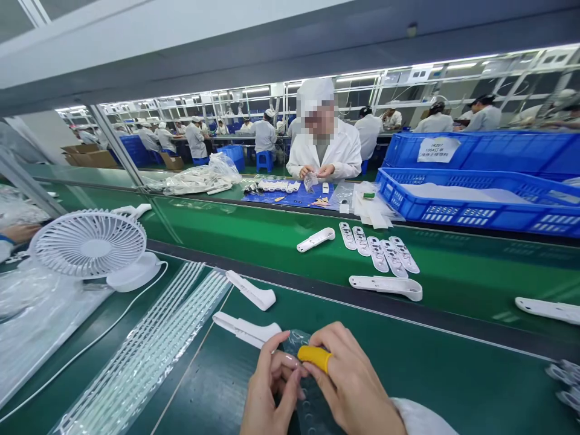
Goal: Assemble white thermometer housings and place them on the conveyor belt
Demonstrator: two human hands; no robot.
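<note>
My left hand (274, 389) and my right hand (347, 377) meet over the near green table, fingers pinched together. Between them is a clear plastic strip (310, 411) with round marks, held by both. A yellow finger cot (315, 357) covers one finger of my right hand. Just beyond my left hand lies a white handle part (247, 329), and another white handle (251, 290) rests behind it. To the left, a clear bag of long pale strips (149, 344) lies on the table.
A white fan (93, 244) with its cable stands at the left. White handles and several oval plates (378, 254) lie on the green belt (217, 226). Across it, a person in white (326, 145) works beside blue crates (475, 202). A metal shelf hangs overhead.
</note>
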